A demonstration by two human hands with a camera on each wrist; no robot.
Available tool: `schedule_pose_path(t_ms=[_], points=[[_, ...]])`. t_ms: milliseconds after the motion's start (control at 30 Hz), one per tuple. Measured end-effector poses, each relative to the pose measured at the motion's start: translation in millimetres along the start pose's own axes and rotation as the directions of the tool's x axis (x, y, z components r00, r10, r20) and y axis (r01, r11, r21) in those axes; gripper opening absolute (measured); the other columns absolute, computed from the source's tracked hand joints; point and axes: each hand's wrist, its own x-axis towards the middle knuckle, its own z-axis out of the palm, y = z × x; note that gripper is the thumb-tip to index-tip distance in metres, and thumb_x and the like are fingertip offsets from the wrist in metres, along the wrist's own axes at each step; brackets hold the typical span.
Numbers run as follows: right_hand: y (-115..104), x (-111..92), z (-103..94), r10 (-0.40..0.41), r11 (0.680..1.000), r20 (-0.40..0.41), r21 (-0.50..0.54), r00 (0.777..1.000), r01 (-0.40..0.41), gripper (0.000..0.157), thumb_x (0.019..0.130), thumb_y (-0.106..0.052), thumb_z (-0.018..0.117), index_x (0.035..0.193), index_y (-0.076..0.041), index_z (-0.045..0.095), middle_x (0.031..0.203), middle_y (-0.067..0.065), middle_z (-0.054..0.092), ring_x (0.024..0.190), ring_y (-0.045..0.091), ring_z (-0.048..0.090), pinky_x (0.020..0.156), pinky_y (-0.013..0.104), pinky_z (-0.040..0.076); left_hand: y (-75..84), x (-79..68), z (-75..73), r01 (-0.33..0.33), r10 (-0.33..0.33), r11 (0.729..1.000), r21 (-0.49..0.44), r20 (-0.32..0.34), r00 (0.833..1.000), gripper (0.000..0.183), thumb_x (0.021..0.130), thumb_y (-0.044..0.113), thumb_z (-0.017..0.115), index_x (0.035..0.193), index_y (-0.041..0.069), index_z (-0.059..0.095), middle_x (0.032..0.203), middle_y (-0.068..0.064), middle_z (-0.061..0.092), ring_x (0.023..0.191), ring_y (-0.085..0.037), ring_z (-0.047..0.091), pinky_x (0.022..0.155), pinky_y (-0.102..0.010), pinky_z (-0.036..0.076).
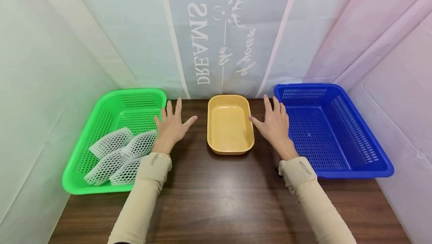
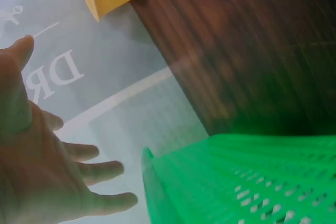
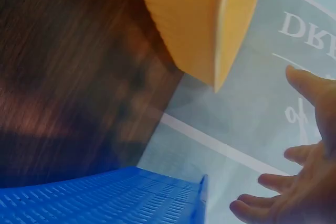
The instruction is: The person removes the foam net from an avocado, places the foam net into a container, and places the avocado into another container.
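My left hand [image 1: 171,127] is held with fingers spread beside the right rim of the green basket [image 1: 81,131], holding nothing. Several white foam net sleeves [image 1: 111,165] lie in the front part of that basket, partly hidden by my left forearm. My right hand [image 1: 274,125], also spread and without anything in it, is between the yellow tray [image 1: 230,150] and the blue basket [image 1: 364,124]. Its thumb appears close to the tray's right rim; contact cannot be told. In the wrist views, the left palm [image 2: 42,177] and the right hand [image 3: 304,182] show extended fingers.
All three containers stand on a dark wooden table [image 1: 222,199], the yellow tray in the middle. Behind them hangs a grey-blue cloth [image 1: 233,48] with mirrored lettering. Pale cloth walls [image 1: 30,86] close off both sides.
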Motion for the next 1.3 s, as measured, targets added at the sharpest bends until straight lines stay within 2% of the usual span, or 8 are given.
schedule_pose_path(t_ms=[133, 267, 433, 633, 800, 1133, 1300], points=[[0, -9, -7.4, -0.010, 1.000, 0.028, -0.010, 1.000, 0.010, 0.092, 0.087, -0.050, 0.070, 0.157, -0.012, 0.026, 0.158, 0.026, 0.025, 0.142, 0.051, 0.026, 0.110, 0.068, 0.028, -3.6, -6.6, -6.7, 0.014, -0.014, 1.000, 0.009, 0.047, 0.999, 0.092, 0.094, 0.071, 0.039, 0.160, 0.025, -0.006, 0.165, -0.024, 0.002, 0.149, -0.051, 0.010, 0.113, -0.075, 0.008], [2, -19, -13.5, -0.006, 1.000, 0.057, -0.011, 0.998, 0.006, 0.092, 0.086, -0.050, 0.070, 0.157, -0.011, 0.025, 0.158, 0.026, 0.026, 0.142, 0.051, 0.027, 0.108, 0.069, 0.029, -7.7, -13.0, -11.7, 0.010, -0.011, 1.000, 0.015, 0.055, 0.998, 0.091, 0.095, 0.069, 0.039, 0.160, 0.024, -0.004, 0.165, -0.024, 0.004, 0.148, -0.051, 0.014, 0.112, -0.075, 0.010], [8, -33, -20.0, 0.012, 1.000, 0.107, -0.009, 0.994, -0.011, 0.093, 0.087, -0.050, 0.069, 0.157, -0.010, 0.023, 0.159, 0.027, 0.024, 0.142, 0.053, 0.024, 0.108, 0.070, 0.026, -13.2, -22.3, -15.8, 0.009, -0.009, 1.000, 0.008, 0.086, 0.996, 0.090, 0.096, 0.068, 0.040, 0.160, 0.022, -0.004, 0.165, -0.025, 0.005, 0.148, -0.051, 0.014, 0.112, -0.076, 0.009], [20, -48, -28.5, 0.026, 1.000, 0.111, 0.006, 0.993, -0.027, 0.091, 0.087, -0.050, 0.069, 0.156, -0.008, 0.026, 0.157, 0.030, 0.027, 0.140, 0.056, 0.026, 0.106, 0.073, 0.026, -18.2, -34.6, -23.5, 0.022, -0.018, 0.999, -0.024, 0.170, 0.985, 0.092, 0.097, 0.067, 0.039, 0.160, 0.019, -0.008, 0.164, -0.027, 0.006, 0.147, -0.054, 0.015, 0.113, -0.075, 0.010], [31, -58, -32.5, 0.050, 0.999, 0.113, 0.013, 0.992, -0.051, 0.092, 0.088, -0.052, 0.068, 0.156, -0.007, 0.025, 0.156, 0.031, 0.027, 0.139, 0.058, 0.026, 0.105, 0.076, 0.022, -19.6, -43.8, -30.8, 0.017, -0.013, 1.000, -0.014, 0.214, 0.977, 0.092, 0.098, 0.065, 0.040, 0.160, 0.018, -0.010, 0.163, -0.029, 0.010, 0.144, -0.056, 0.022, 0.112, -0.073, 0.017], [48, -71, -29.2, 0.061, 0.998, 0.095, 0.028, 0.994, -0.064, 0.089, 0.090, -0.048, 0.068, 0.155, -0.004, 0.026, 0.154, 0.033, 0.029, 0.136, 0.060, 0.027, 0.106, 0.075, 0.023, -24.9, -57.1, -42.1, 0.004, 0.002, 1.000, -0.030, 0.217, 0.976, 0.092, 0.098, 0.062, 0.042, 0.160, 0.015, -0.008, 0.162, -0.030, 0.012, 0.143, -0.055, 0.025, 0.111, -0.073, 0.019], [56, -75, -27.1, 0.059, 0.998, 0.093, 0.029, 0.994, -0.062, 0.088, 0.090, -0.048, 0.068, 0.155, -0.003, 0.028, 0.153, 0.032, 0.031, 0.136, 0.059, 0.029, 0.105, 0.074, 0.025, -33.9, -61.5, -48.9, -0.005, 0.008, 1.000, -0.018, 0.201, 0.980, 0.091, 0.099, 0.059, 0.045, 0.160, 0.011, -0.003, 0.160, -0.031, 0.018, 0.139, -0.055, 0.032, 0.107, -0.073, 0.028]])
